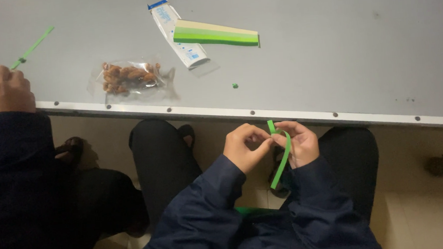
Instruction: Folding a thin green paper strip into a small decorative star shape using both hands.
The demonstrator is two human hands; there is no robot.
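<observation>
I see both hands pinching 1 green paper strip (285, 154) below the tabletop (331, 54) edge: left hand (245, 146) and right hand (299, 142) closed on it.

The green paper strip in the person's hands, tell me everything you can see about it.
The green paper strip is a narrow, flat band that looks like thin paper, bright green. Its top end is bent into a small loop, pinched between the fingers of the left hand and the right hand. The rest hangs down and curves slightly leftward over the dark blue right sleeve. It is held just below the edge of the grey table, above the person's lap, not touching the table.
</observation>
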